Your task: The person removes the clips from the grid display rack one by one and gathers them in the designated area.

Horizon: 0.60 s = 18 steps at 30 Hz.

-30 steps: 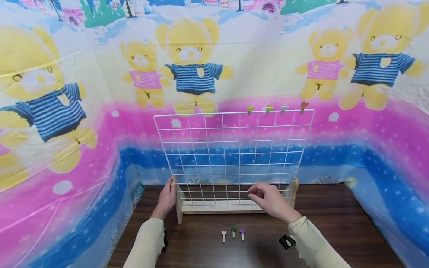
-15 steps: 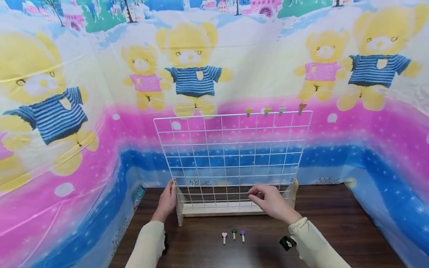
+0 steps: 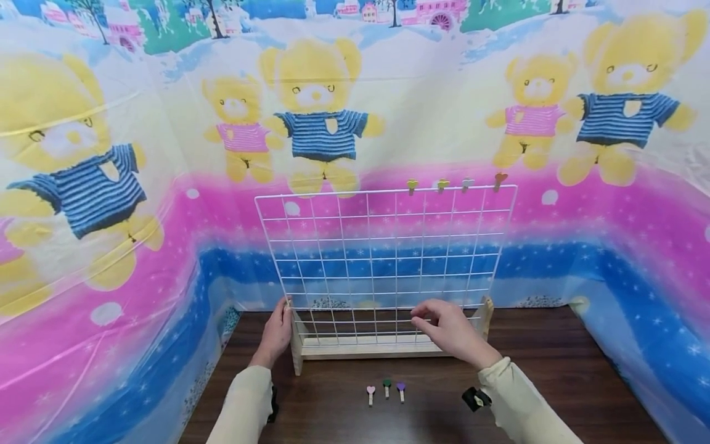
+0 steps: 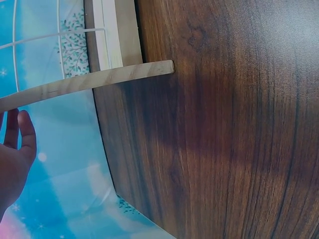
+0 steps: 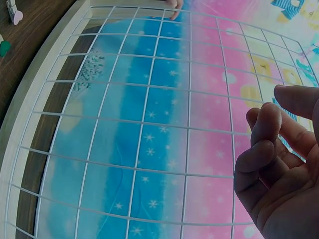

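Note:
A white wire grid [image 3: 383, 259] stands upright in a wooden base [image 3: 377, 348] on the table. My left hand [image 3: 276, 330] touches the outer side of the base's left wooden upright [image 4: 84, 82], its fingertips right at the wood in the left wrist view. In front of the grid's lower right part is my right hand [image 3: 449, 327], fingers loosely curled, holding nothing. Small heart-shaped clothespins sit along the top wire: two yellow-green, a pale one [image 3: 466, 184] and an orange-red one [image 3: 500, 180]. Pink [image 3: 370, 394], green [image 3: 387, 387] and purple [image 3: 401, 391] clothespins lie before the base.
The dark wood-grain table [image 3: 532, 370] carries the rack. Behind and on both sides hangs a cloth [image 3: 432, 123] printed with yellow bears and bands of pink and blue. Black straps with small devices [image 3: 476, 399] are worn at both wrists.
My right thumb and index finger have parted slightly. The left hand stays at the upright, and the clothespins keep their places; the head view has tipped a little upward.

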### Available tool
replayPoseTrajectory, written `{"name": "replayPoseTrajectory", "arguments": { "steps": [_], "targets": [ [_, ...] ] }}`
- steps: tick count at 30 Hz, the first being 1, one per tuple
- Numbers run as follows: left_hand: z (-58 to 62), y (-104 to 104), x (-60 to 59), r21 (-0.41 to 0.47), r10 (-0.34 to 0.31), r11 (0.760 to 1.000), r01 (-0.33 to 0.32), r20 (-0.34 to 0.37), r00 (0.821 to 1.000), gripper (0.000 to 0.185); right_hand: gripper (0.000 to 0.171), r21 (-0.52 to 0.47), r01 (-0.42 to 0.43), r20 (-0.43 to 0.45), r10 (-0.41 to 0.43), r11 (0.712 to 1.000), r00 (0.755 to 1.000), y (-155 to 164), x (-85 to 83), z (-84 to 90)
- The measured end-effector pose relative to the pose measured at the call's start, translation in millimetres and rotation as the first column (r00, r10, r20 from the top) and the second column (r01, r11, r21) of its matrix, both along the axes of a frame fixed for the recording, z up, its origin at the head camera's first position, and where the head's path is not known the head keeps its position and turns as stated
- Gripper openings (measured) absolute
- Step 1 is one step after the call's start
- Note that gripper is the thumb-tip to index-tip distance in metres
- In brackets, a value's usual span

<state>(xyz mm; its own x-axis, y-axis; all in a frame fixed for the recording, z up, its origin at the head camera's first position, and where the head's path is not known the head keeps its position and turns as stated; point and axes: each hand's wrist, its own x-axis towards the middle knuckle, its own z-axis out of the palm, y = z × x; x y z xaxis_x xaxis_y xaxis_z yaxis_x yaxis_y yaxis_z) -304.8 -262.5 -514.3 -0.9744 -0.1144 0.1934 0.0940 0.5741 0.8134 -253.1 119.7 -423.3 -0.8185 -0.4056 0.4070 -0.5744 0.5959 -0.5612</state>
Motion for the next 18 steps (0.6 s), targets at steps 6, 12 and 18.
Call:
{"name": "replayPoseTrajectory", "arguments": {
  "steps": [6, 12, 18],
  "targets": [
    [0.7, -0.4, -0.4, 0.006, -0.014, 1.000, 0.014, 0.002, 1.000, 0.041, 0.013, 0.001, -0.006, 0.001, 0.006, 1.000, 1.000, -1.0, 1.1, 1.4],
    [0.6, -1.3, -2.1, 0.008, -0.009, 1.000, 0.009, 0.005, 1.000, 0.041, 0.011, -0.003, 0.002, 0.014, -0.002, 1.000, 1.000, -1.6, 2.8, 1.4],
    [0.7, -0.9, -0.6, 0.014, -0.011, 1.000, 0.011, 0.018, 1.000, 0.041, 0.011, 0.013, 0.021, 0.036, -0.022, 1.000, 0.999, -1.1, 3.6, -0.4]
  ]
}}
